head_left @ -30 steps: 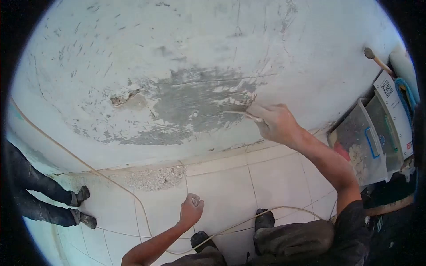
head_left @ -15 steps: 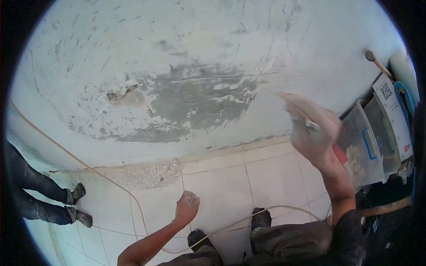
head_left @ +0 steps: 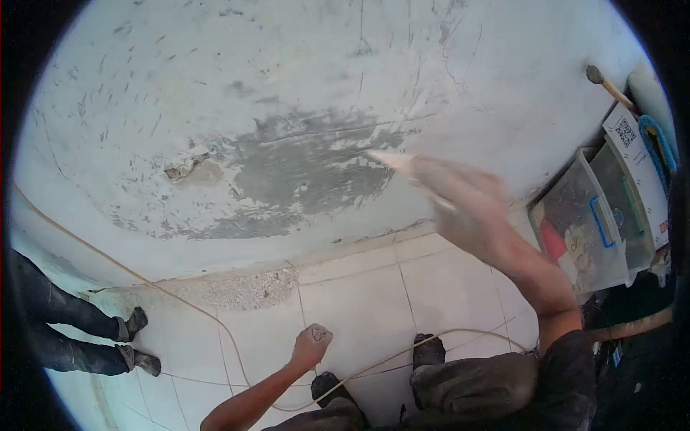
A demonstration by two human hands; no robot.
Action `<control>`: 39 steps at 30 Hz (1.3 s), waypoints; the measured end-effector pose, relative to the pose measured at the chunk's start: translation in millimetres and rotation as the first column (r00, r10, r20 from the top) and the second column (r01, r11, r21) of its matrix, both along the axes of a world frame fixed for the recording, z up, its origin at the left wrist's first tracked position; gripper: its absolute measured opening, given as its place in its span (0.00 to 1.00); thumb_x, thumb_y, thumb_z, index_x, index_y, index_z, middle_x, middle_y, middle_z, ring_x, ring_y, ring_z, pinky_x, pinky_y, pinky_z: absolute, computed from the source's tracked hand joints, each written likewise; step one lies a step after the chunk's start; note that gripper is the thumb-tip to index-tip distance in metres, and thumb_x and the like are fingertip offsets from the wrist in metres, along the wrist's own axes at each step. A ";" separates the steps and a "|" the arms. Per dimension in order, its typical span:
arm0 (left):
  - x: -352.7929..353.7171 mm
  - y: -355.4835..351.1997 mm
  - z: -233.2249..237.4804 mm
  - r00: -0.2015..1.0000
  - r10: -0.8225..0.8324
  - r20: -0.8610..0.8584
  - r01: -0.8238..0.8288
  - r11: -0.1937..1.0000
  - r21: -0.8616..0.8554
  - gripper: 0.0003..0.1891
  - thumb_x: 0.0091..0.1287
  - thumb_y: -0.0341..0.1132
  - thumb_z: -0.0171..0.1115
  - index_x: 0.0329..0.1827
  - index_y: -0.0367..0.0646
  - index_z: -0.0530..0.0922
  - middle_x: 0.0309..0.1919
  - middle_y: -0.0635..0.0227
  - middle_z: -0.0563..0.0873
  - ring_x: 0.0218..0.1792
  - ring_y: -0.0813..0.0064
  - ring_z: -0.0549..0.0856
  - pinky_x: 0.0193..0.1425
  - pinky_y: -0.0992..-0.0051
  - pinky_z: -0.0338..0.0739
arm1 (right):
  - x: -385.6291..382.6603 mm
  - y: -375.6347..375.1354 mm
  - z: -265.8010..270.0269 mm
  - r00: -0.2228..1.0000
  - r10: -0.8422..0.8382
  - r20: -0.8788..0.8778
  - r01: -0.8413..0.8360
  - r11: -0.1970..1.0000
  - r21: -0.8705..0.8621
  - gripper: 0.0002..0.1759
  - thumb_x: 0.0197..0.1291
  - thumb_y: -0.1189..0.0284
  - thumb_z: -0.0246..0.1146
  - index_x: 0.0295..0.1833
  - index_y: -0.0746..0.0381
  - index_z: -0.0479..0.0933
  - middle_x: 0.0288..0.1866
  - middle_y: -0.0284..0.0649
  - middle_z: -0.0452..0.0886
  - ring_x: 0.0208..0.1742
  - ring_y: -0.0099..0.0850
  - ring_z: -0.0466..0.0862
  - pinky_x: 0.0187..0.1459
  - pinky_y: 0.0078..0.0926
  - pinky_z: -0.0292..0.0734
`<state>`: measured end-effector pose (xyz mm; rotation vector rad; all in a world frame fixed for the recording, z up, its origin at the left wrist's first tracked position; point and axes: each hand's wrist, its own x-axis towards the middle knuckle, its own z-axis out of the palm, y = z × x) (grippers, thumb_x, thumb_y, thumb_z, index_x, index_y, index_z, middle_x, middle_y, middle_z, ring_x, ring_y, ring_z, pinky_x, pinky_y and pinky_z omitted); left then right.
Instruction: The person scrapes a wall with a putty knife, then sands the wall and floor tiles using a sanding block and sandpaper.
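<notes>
- Head camera: the fingers (head_left: 447,181) of the right hand (head_left: 471,210) are smeared by motion. As far as the blur allows, they are wrapped shut around the handle of a scraper (head_left: 392,160).
- The scraper's pale blade sticks out to the left of that hand. Its tip lies over the right edge of the grey patch (head_left: 302,169) where the coating is off the wall (head_left: 215,72). Whether the blade touches the wall cannot be told.
- The right forearm runs down and to the right from the hand, towards the bottom of the view.
- The left hand (head_left: 312,345) is low and well apart from the right. Its fingers are curled tight into a fist above the tiled floor (head_left: 359,294). Whether it holds anything cannot be told.
- A thin cord (head_left: 215,323) trails across the tiles, looping under the left forearm and on to the right.
- The person's dark shoes (head_left: 429,352) stand on the tiles just below the fist.
- A strip of crumbled debris (head_left: 244,289) lies where wall and floor meet, left of the fist.
- A clear plastic bin (head_left: 575,215) with a blue latch stands by the wall to the right of the right arm. A box with a QR label (head_left: 631,140) is just beside it.
- A hammer (head_left: 602,81) leans on the wall above the bin.
- At the far left stand another person's legs (head_left: 65,330) in dark trousers and shoes.
</notes>
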<state>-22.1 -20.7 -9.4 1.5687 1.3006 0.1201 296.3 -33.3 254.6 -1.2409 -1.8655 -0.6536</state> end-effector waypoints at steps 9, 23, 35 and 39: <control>10.1 4.8 15.6 0.999 0.000 0.043 0.001 1.000 -0.030 0.14 0.59 0.41 0.61 0.35 0.37 0.76 0.19 0.63 0.79 0.15 0.75 0.77 0.23 0.72 0.73 | -2.0 -6.3 8.3 0.984 0.078 -0.157 -0.087 0.995 -0.051 0.18 0.43 0.89 0.59 0.43 0.65 0.78 0.40 0.47 0.82 0.39 0.40 0.85 0.38 0.28 0.79; 22.3 11.1 14.7 0.988 -0.137 0.065 0.133 0.989 0.060 0.17 0.61 0.45 0.61 0.38 0.36 0.76 0.29 0.55 0.83 0.34 0.63 0.84 0.41 0.68 0.76 | -5.7 -1.6 -4.7 0.982 -0.063 -0.178 0.047 0.994 -0.095 0.13 0.44 0.88 0.60 0.38 0.66 0.78 0.38 0.47 0.83 0.36 0.38 0.85 0.39 0.26 0.79; 21.3 5.1 19.9 0.974 -0.225 0.013 0.222 0.968 0.121 0.17 0.62 0.45 0.59 0.39 0.36 0.76 0.31 0.54 0.83 0.36 0.61 0.84 0.43 0.67 0.76 | -3.2 -1.1 -15.6 0.922 0.115 -0.369 -0.100 0.993 0.060 0.11 0.47 0.87 0.58 0.37 0.63 0.77 0.37 0.45 0.82 0.33 0.39 0.83 0.33 0.27 0.77; 23.2 6.5 18.9 0.976 -0.208 0.070 0.197 0.970 0.144 0.17 0.62 0.45 0.59 0.38 0.36 0.76 0.30 0.54 0.83 0.35 0.60 0.84 0.42 0.67 0.76 | 6.7 16.2 -51.2 0.985 -0.134 -0.110 0.086 0.930 -0.358 0.05 0.56 0.85 0.56 0.38 0.70 0.76 0.39 0.46 0.83 0.38 0.33 0.84 0.39 0.27 0.79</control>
